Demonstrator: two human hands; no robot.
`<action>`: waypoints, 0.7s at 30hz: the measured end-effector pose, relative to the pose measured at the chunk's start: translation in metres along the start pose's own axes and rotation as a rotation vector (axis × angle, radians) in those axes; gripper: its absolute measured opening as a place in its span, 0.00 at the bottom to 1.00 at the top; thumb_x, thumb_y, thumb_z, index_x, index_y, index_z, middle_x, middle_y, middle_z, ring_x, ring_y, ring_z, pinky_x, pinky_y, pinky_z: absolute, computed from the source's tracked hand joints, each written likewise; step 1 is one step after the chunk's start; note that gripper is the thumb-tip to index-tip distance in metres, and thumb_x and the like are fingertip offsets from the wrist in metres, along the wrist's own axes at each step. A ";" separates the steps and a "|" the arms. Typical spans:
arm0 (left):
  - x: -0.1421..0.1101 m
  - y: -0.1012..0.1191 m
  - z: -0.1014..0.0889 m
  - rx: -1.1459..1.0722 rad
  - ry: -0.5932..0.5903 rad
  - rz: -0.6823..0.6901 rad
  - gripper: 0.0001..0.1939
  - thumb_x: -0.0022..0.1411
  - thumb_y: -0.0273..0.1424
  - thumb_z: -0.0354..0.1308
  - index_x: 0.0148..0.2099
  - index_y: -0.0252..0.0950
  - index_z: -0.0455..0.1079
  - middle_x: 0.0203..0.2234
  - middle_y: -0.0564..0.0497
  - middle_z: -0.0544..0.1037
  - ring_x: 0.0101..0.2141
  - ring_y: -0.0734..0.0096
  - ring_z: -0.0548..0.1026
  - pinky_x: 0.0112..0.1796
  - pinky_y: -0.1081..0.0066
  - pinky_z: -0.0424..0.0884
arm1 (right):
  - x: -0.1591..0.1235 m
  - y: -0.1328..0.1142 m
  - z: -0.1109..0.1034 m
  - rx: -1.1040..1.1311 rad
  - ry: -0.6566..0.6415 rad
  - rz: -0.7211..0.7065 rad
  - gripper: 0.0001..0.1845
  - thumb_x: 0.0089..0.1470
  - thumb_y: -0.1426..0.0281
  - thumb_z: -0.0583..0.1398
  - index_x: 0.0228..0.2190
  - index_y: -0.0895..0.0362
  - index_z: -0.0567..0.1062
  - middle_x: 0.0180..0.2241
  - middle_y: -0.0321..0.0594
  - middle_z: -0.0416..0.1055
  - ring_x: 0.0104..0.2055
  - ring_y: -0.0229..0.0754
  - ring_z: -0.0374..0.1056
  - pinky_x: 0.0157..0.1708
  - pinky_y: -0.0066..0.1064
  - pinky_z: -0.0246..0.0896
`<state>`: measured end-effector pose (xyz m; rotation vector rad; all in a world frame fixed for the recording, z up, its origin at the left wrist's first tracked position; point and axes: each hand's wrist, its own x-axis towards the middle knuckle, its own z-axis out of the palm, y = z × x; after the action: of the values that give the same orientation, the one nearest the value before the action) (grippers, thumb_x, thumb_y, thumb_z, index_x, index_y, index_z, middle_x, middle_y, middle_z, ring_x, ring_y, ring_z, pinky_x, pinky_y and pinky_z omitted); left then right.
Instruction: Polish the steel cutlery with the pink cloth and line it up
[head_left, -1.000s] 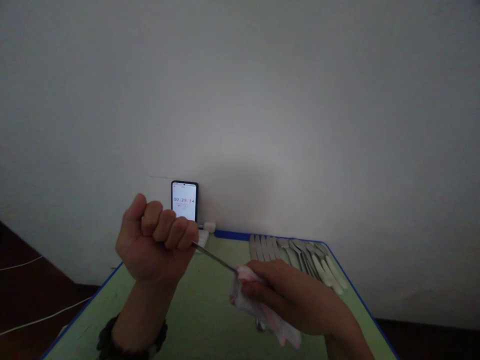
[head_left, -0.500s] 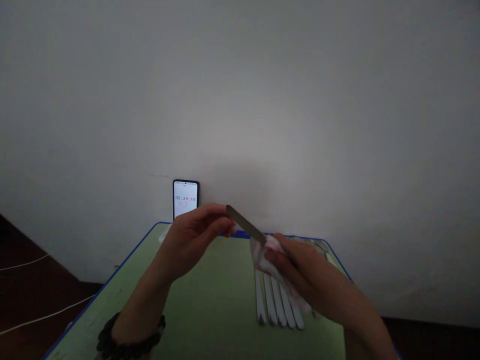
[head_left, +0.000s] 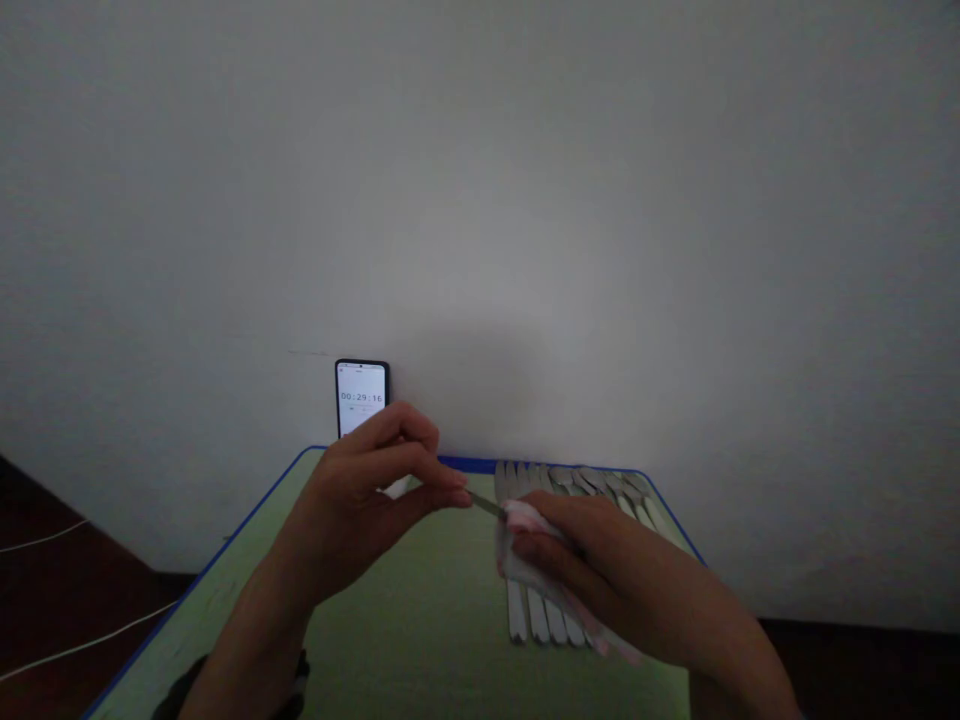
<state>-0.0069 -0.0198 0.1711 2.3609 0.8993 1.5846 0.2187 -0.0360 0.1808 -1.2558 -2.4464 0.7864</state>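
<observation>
Between my hands, over the table, is a thin metal table knife. My left hand pinches one end of it between thumb and fingertips. Closed round a white and pink cloth, my right hand has the other end of the knife wrapped in it, so that end is hidden. Below the cloth, several table knives lie side by side on the table, partly covered by my right hand and the cloth.
Spoons and other cutlery lie in a row at the table's back right. A phone showing a timer leans on the wall behind my left hand. The green table has a blue edge, and white cables run at the left.
My left hand has gone from a fist round the knife, through open fingers near its blade, to a pinch on its end. My right hand keeps the cloth round the knife.
</observation>
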 end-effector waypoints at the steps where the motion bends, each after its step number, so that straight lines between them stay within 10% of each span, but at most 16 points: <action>1: 0.000 0.002 0.002 0.005 -0.025 0.046 0.03 0.53 0.30 0.67 0.29 0.37 0.76 0.25 0.53 0.71 0.25 0.77 0.69 0.24 0.80 0.65 | 0.001 -0.001 0.001 0.002 -0.011 -0.007 0.19 0.63 0.57 0.46 0.32 0.56 0.69 0.31 0.38 0.71 0.33 0.39 0.64 0.32 0.28 0.55; 9: -0.004 0.002 0.005 0.029 -0.286 0.057 0.06 0.61 0.28 0.59 0.30 0.37 0.74 0.26 0.52 0.71 0.28 0.74 0.72 0.29 0.77 0.68 | 0.017 -0.002 0.011 0.071 -0.104 -0.083 0.15 0.62 0.61 0.49 0.33 0.56 0.69 0.31 0.38 0.69 0.32 0.38 0.64 0.32 0.28 0.57; 21: -0.002 -0.001 0.006 0.075 -0.117 0.163 0.04 0.59 0.28 0.61 0.32 0.40 0.77 0.24 0.52 0.74 0.25 0.76 0.71 0.28 0.78 0.67 | 0.019 0.017 0.000 0.269 -0.241 -0.132 0.21 0.61 0.55 0.48 0.36 0.57 0.71 0.30 0.36 0.68 0.31 0.37 0.63 0.31 0.26 0.59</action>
<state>-0.0021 -0.0190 0.1669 2.6082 0.7737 1.4721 0.2189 -0.0129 0.1704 -0.9384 -2.4657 1.2424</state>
